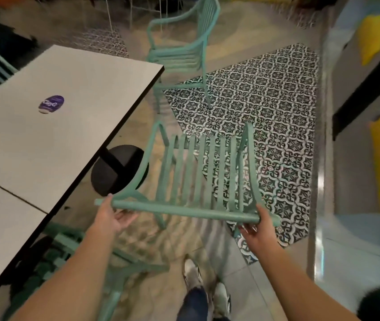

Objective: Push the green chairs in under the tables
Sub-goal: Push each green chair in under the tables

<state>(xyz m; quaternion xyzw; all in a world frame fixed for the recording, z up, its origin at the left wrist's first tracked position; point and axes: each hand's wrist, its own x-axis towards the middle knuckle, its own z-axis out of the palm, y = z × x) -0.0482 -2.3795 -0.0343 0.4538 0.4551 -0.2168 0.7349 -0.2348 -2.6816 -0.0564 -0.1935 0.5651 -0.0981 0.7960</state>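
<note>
Shoes (204, 286): my own, on the floor at the bottom edge, below the chair back.
Left hand (112, 215): at the left end of the near chair's top rail; thumb over the rail, fingers curled beneath it, grasping the rail.
Right hand (257, 224): at the right end of the same rail; thumb on top, fingers wrapped underneath, grasping the rail.
Near chair (193, 174): green, slatted, seen from above and behind; stands just beside the table's right edge, not under it, partly on the patterned tiles.
Tucked chair (80, 256): green, at lower left, partly under the table edge.
Table (52, 126): pale top with a dark edge, left of the near chair; a seam crosses its near part.
Table base (115, 170): round, black, on the floor under the table edge.
Sticker (51, 103): purple oval on the tabletop.
Patterned tiles (265, 107): black and white, right of the table.
Far chair (184, 49): green, with armrests, beyond the table's far corner, well apart from the near chair.
</note>
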